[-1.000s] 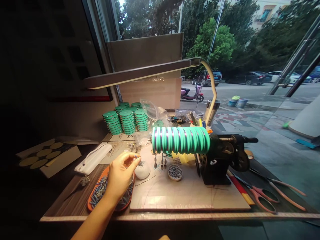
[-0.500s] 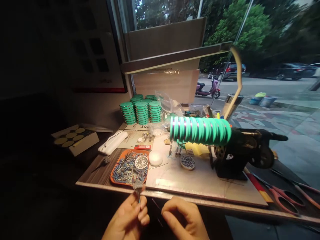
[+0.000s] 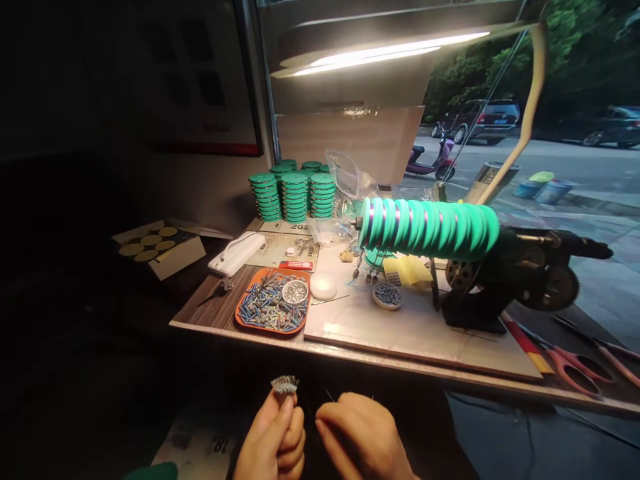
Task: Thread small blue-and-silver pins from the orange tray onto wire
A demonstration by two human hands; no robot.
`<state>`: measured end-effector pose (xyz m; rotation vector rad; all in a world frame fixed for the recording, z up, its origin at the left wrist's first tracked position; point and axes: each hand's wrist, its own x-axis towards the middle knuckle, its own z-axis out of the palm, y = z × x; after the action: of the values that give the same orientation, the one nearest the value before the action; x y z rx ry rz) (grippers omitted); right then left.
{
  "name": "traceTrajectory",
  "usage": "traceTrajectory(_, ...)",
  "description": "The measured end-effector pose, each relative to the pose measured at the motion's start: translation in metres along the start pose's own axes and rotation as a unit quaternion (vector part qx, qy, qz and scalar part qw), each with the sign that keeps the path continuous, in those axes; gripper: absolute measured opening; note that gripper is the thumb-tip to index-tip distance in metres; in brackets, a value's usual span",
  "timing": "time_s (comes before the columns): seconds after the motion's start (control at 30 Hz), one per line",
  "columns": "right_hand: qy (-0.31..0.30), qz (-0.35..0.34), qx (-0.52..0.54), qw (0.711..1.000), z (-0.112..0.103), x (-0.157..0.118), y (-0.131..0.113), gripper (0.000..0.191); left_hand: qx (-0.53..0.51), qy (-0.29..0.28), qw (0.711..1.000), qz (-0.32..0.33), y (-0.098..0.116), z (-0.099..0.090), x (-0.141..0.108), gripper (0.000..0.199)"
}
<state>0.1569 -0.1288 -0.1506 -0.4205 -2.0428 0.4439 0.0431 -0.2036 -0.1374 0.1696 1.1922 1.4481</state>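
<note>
My left hand (image 3: pixel 277 433), just off the table's front edge, is closed around a fan-shaped bunch of small metal pieces (image 3: pixel 285 385). The bunch stands upright above the thumb, its lower part hidden in the fingers. To its right, my right hand (image 3: pixel 363 427) is closed in a pinch, apart from the bunch. A thin dark thread (image 3: pixel 328 395) shows at these fingertips, mostly lost against the dark background. Beyond the left hand, an orange tray (image 3: pixel 240 323) holds many small blue and grey pieces and a small round dish (image 3: pixel 295 292) of silvery bits.
Green spools fill the shaft (image 3: pixel 430 228) of a black winding machine (image 3: pixel 475 300). Stacked green spools (image 3: pixel 295 197) stand at the back. A round dish of dark beads (image 3: pixel 387 296), a white dome (image 3: pixel 323 285) and scissors (image 3: pixel 575 373) lie on the table. A lit lamp (image 3: pixel 390 50) hangs above.
The view has tipped downward, bringing the lit tube into sight. My left hand now sits lower against the table, with the bunch clear of the tray's edge. The right hand stays pinched.
</note>
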Motion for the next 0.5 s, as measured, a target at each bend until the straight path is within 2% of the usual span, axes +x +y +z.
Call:
traceTrajectory(0.2, -0.025, 0.013, -0.024, 0.999, 0.003, -0.002, -0.001, 0.028, 0.006, 0.0, 0.999, 0.037, -0.009, -0.002, 0.007, 0.042)
traceTrajectory(0.5, -0.036, 0.046, -0.017, 0.998, 0.003, -0.004, 0.0, 0.027, 0.014, 0.035, 0.996, 0.08, -0.021, -0.005, 0.015, 0.044)
